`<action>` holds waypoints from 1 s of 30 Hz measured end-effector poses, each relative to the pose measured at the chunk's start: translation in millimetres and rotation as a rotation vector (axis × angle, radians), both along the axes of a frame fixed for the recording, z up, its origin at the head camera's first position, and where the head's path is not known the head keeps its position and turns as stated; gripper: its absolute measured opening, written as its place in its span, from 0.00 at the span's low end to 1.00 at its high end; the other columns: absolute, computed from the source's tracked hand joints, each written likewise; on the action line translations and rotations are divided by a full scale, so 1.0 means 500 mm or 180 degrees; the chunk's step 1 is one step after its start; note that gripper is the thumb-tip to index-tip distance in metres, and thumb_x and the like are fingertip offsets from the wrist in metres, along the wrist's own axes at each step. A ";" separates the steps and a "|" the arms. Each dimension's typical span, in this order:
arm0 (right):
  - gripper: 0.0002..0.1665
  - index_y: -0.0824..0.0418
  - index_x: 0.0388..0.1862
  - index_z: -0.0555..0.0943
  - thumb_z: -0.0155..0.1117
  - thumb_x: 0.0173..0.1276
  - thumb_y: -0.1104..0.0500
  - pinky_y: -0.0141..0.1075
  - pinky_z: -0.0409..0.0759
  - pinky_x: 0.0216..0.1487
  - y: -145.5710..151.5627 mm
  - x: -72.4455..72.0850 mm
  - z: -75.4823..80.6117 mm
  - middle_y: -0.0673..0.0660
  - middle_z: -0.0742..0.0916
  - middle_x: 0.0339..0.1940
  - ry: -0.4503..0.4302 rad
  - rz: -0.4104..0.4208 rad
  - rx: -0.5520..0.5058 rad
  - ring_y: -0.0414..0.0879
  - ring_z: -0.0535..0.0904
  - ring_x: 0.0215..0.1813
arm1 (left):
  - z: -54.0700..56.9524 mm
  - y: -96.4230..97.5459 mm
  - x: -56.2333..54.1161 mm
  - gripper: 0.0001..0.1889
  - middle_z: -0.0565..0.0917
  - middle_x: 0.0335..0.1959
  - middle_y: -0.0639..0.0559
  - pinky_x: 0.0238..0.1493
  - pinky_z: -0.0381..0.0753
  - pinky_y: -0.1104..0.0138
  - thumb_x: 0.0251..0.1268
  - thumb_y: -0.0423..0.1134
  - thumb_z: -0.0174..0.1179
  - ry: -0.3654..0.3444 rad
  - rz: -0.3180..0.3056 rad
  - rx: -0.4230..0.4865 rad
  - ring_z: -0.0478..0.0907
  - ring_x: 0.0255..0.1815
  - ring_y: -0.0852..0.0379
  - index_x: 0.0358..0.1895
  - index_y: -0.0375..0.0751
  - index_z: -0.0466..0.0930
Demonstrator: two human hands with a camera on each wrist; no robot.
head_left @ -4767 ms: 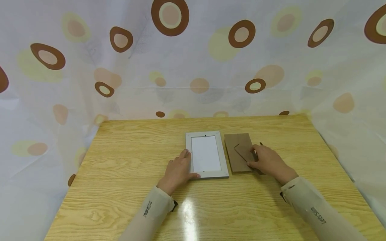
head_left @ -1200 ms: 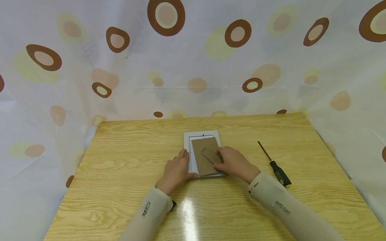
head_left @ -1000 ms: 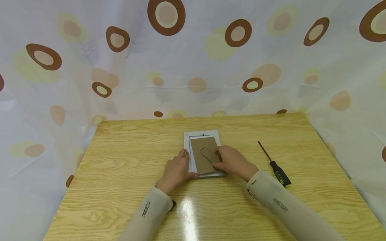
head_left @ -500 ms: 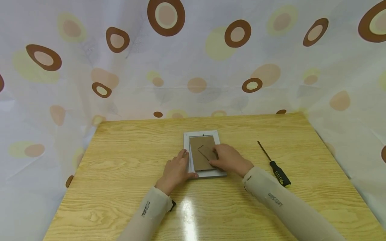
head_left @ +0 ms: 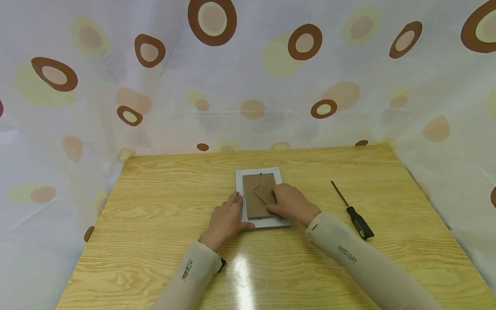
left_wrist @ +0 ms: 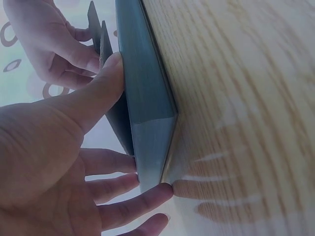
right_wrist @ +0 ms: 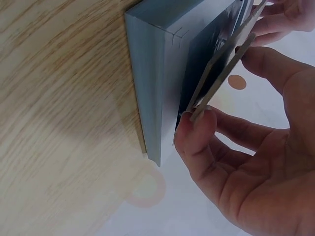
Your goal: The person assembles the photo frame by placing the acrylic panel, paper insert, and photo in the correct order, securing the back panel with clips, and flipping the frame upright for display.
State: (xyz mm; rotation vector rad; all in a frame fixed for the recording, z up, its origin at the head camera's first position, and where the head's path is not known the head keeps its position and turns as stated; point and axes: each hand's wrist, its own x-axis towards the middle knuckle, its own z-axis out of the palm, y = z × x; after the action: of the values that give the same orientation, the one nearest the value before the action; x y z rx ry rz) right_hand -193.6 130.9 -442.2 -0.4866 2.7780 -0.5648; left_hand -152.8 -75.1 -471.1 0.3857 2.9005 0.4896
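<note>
While the right hand [head_left: 291, 204] works over the right side of the picture frame [head_left: 267, 223], its thumb and fingertips pinch a thin brown flap [right_wrist: 224, 77] by its edges, so this grip is narrow and loaded. Just beneath the pinch lies the brown backing board [head_left: 253, 208], placed over the opening in the back of the frame, with the flap standing out from it at a slant. From the right wrist, a dark gap shows between the board and the frame, so the board seems tilted rather than seated flat, though the fingers hide too much to be sure. To the left of that pinch, the left hand [head_left: 225, 220] holds nothing between its digits; it is spread loosely against the frame, fingers along the left side and thumb at the near edge, close to the corner. Below both hands, the frame rests flat on the wood-grain table [head_left: 162, 193]. Well to the right of the pinching hand, a screwdriver [head_left: 359, 222] lies on the tabletop, its shaft pointing away from the person and its black handle nearer the right sleeve [head_left: 348, 252]. Beyond the hands, a white sheet [head_left: 232, 77] with brown, peach and yellow rounds hangs behind the table.
</note>
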 end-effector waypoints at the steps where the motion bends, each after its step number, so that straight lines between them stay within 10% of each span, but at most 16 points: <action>1: 0.15 0.62 0.30 0.77 0.72 0.64 0.53 0.34 0.65 0.25 -0.001 0.000 -0.001 0.52 0.74 0.22 0.0006 -0.0005 0.0008 0.44 0.68 0.26 | 0.000 0.000 0.000 0.52 0.64 0.78 0.39 0.63 0.76 0.42 0.52 0.61 0.74 0.0005 -0.0004 -0.0002 0.75 0.67 0.35 0.75 0.32 0.65; 30: 0.15 0.62 0.25 0.76 0.71 0.62 0.56 0.36 0.71 0.25 -0.020 0.015 -0.021 0.55 0.78 0.26 0.0196 -0.0133 0.0244 0.46 0.73 0.26 | -0.007 0.001 0.000 0.51 0.65 0.77 0.39 0.61 0.78 0.42 0.52 0.61 0.74 0.0055 -0.0007 -0.0037 0.77 0.65 0.36 0.74 0.33 0.66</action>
State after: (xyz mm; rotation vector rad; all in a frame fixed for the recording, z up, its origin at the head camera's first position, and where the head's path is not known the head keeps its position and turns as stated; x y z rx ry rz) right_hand -186.1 120.8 -452.9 -0.4374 2.8621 -0.4577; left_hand -153.1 -74.5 -474.4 0.3931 2.9180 0.4711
